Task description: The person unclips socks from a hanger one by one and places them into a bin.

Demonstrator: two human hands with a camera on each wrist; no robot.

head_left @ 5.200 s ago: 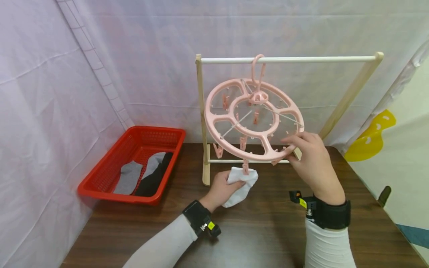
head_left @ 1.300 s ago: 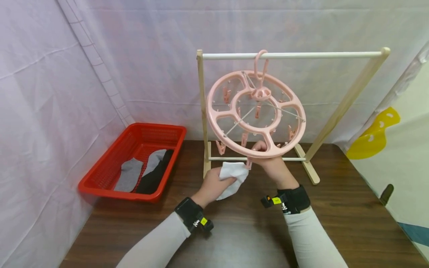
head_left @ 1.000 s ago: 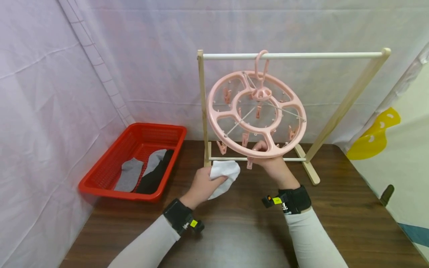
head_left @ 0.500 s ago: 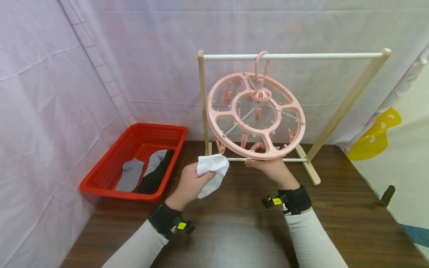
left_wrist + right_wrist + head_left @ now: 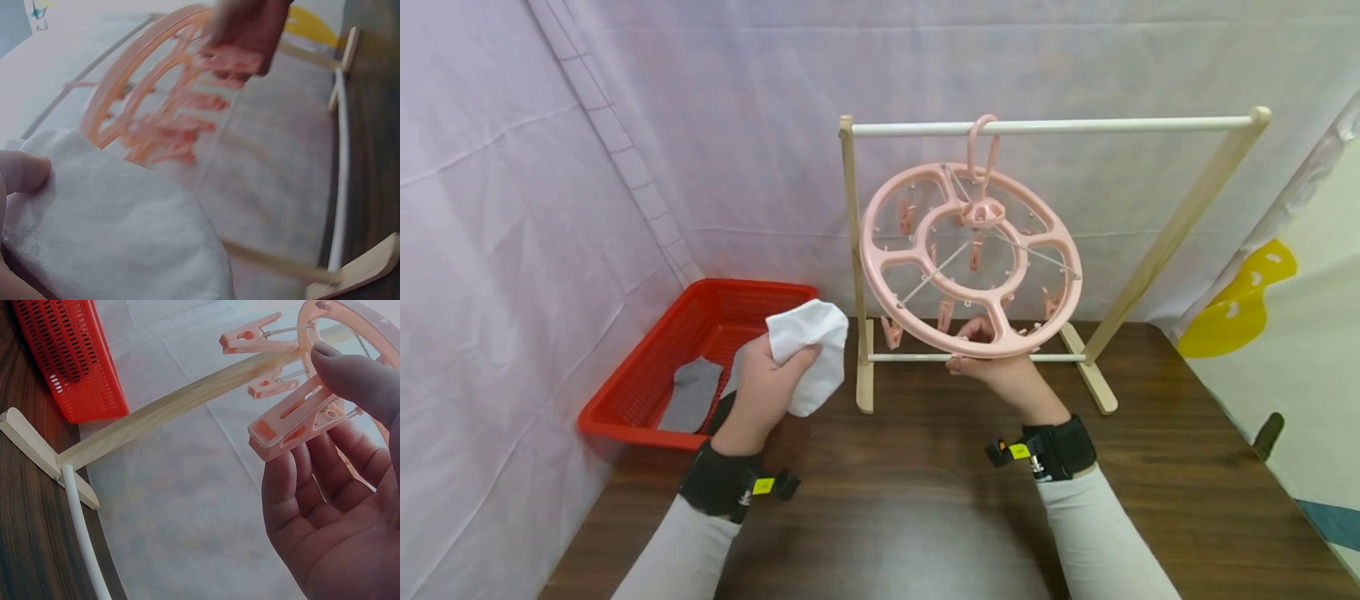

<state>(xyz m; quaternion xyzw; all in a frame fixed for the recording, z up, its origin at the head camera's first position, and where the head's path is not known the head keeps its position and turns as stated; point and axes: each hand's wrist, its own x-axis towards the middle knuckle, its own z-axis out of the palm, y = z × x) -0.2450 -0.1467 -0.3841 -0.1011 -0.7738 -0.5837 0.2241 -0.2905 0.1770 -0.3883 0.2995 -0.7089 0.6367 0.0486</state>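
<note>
My left hand [image 5: 760, 392] grips a white sock [image 5: 815, 354] between thumb and fingers, raised over the right edge of the red basket. The sock fills the lower left of the left wrist view. My right hand [image 5: 1011, 385] is under the front rim of a round pink clip hanger [image 5: 983, 213]. There it holds a pink clothespin [image 5: 294, 422], thumb on top and fingers below, as the right wrist view shows. Nothing is between the clothespin's tips. Other clothespins [image 5: 259, 332] dangle from the hanger around it.
The hanger hooks over the white bar [image 5: 1112, 127] of a wooden-legged rack, tilted toward me. In the red basket [image 5: 617, 433] lie a grey sock [image 5: 691, 396] and darker socks partly hidden by my left hand. A yellow piece [image 5: 1225, 325] hangs at right.
The white sock has come away from the clothespin and moved left and up with my left hand toward the basket. My right hand went from the hanger's right rim to the clothespin and stays there.
</note>
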